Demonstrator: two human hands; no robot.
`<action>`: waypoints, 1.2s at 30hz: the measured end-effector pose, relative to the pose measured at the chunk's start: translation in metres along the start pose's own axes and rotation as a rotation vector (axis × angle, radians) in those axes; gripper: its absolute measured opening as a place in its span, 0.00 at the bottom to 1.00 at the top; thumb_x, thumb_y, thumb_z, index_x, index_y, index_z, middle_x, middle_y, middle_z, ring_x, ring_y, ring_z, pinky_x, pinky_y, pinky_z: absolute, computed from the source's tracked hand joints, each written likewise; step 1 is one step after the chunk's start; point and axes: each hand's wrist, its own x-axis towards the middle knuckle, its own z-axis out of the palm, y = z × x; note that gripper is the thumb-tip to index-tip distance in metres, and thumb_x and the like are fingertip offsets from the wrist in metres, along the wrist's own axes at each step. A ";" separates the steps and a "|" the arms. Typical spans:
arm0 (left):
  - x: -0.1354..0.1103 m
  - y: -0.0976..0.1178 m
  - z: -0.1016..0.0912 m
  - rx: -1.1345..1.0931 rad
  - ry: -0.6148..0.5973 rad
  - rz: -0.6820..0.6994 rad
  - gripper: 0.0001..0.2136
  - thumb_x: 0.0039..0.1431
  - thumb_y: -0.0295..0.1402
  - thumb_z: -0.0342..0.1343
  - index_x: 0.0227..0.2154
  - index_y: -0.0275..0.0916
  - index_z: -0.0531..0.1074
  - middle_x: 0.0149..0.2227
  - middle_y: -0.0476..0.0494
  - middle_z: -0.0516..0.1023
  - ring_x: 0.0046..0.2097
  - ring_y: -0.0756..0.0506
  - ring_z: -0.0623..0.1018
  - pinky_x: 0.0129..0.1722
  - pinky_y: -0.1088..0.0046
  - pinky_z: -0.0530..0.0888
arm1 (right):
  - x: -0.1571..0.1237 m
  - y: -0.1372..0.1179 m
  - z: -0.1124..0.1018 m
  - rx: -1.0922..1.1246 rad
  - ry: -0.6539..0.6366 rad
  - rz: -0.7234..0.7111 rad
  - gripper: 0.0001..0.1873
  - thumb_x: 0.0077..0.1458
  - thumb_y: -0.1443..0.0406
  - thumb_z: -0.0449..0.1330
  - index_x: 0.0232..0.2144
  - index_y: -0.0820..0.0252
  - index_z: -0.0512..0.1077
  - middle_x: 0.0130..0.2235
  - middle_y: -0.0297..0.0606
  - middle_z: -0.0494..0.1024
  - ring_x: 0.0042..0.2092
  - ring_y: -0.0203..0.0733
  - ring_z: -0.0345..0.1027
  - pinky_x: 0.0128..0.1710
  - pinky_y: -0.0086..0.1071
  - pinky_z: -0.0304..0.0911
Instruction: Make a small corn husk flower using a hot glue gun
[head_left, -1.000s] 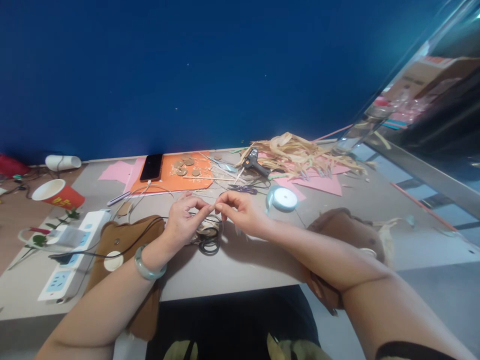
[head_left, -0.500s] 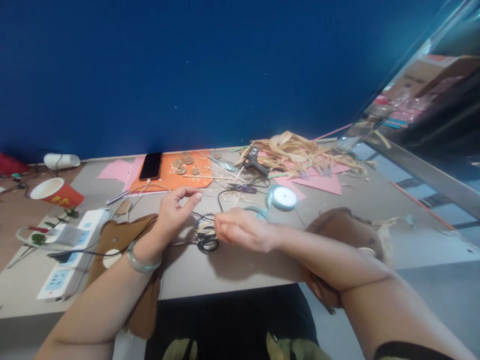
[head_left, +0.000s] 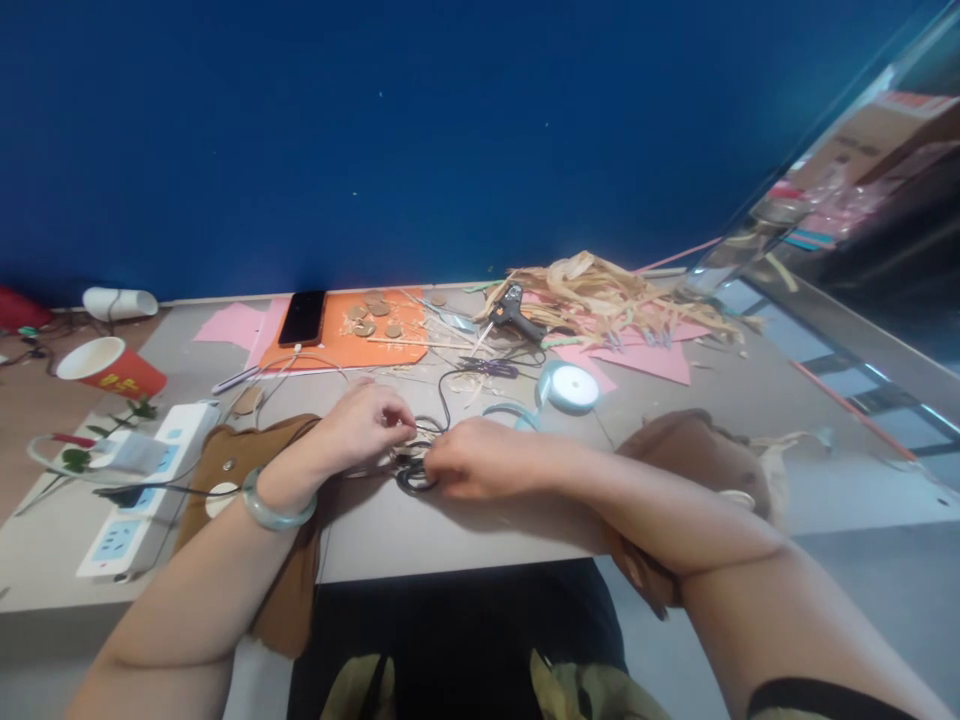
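My left hand (head_left: 367,425) is closed in a pinch just above a tangle of dark cable and pale strands; whatever is between its fingertips is too small to make out. My right hand (head_left: 484,460) is closed too, its fingertips down at the right side of the black cable coil (head_left: 414,476), and its grip is hidden. The two hands are close together but apart. Beyond them lie dark-handled scissors (head_left: 491,368), a black glue gun (head_left: 516,316) and a spool of pale blue ribbon (head_left: 571,388).
Left are a white power strip (head_left: 150,490), a red paper cup (head_left: 120,370) and a brown fabric piece (head_left: 281,610). At the back, a phone (head_left: 302,320) and wood discs lie on orange paper (head_left: 337,352). A raffia pile (head_left: 600,285) is back right; a brown bag (head_left: 690,465) sits right.
Both hands have come down onto the cable tangle. My left hand has moved right and lower, and its fingers are now pinched; my right hand has its fingertips against the coil.
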 end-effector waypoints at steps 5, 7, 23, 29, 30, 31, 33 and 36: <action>-0.006 0.000 0.002 0.277 -0.151 0.017 0.07 0.53 0.36 0.55 0.28 0.42 0.78 0.29 0.46 0.76 0.38 0.43 0.74 0.59 0.50 0.52 | 0.007 0.005 0.006 -0.163 0.073 0.122 0.11 0.57 0.58 0.57 0.33 0.59 0.74 0.28 0.36 0.77 0.26 0.35 0.64 0.25 0.28 0.47; -0.007 0.000 0.004 0.329 -0.206 0.014 0.08 0.54 0.36 0.54 0.27 0.42 0.77 0.30 0.46 0.74 0.38 0.43 0.73 0.59 0.49 0.50 | 0.008 0.005 0.009 -0.201 0.048 0.123 0.12 0.57 0.57 0.57 0.33 0.60 0.73 0.28 0.37 0.77 0.26 0.36 0.65 0.25 0.29 0.47; -0.005 -0.005 0.009 0.358 -0.233 0.067 0.08 0.48 0.27 0.50 0.17 0.39 0.69 0.20 0.48 0.67 0.29 0.46 0.68 0.51 0.55 0.59 | 0.013 -0.001 0.011 -0.197 -0.003 0.219 0.09 0.53 0.61 0.59 0.29 0.61 0.74 0.25 0.37 0.76 0.25 0.36 0.65 0.25 0.30 0.48; 0.002 -0.005 0.001 0.129 -0.161 -0.160 0.06 0.47 0.32 0.52 0.23 0.39 0.72 0.26 0.47 0.76 0.31 0.45 0.72 0.36 0.67 0.66 | 0.010 0.000 0.017 -0.318 0.058 0.154 0.08 0.53 0.62 0.58 0.31 0.61 0.72 0.25 0.37 0.76 0.25 0.37 0.64 0.24 0.31 0.46; 0.004 -0.006 0.000 0.073 -0.132 -0.200 0.06 0.46 0.33 0.52 0.23 0.39 0.73 0.26 0.47 0.76 0.31 0.45 0.73 0.33 0.68 0.66 | 0.010 0.000 0.020 -0.360 0.073 0.101 0.07 0.54 0.63 0.57 0.31 0.62 0.72 0.26 0.37 0.76 0.25 0.37 0.64 0.24 0.31 0.46; 0.005 -0.006 0.000 0.016 -0.101 -0.225 0.06 0.46 0.33 0.52 0.24 0.39 0.73 0.27 0.47 0.76 0.30 0.45 0.73 0.31 0.70 0.66 | 0.010 0.001 0.023 -0.406 0.091 0.037 0.06 0.55 0.65 0.55 0.31 0.62 0.71 0.26 0.37 0.76 0.24 0.36 0.63 0.24 0.32 0.45; 0.006 -0.006 0.001 -0.093 -0.029 -0.236 0.06 0.46 0.34 0.52 0.24 0.38 0.72 0.26 0.47 0.76 0.29 0.46 0.73 0.30 0.71 0.67 | 0.009 0.001 0.027 -0.500 0.142 -0.105 0.08 0.58 0.70 0.51 0.29 0.62 0.70 0.26 0.36 0.75 0.24 0.35 0.62 0.24 0.32 0.45; 0.007 -0.006 0.003 -0.237 0.072 -0.237 0.06 0.46 0.35 0.54 0.24 0.38 0.71 0.25 0.47 0.76 0.29 0.47 0.74 0.30 0.71 0.69 | 0.008 -0.003 0.030 -0.615 0.258 -0.280 0.14 0.61 0.74 0.46 0.28 0.61 0.68 0.24 0.35 0.73 0.24 0.35 0.61 0.24 0.33 0.44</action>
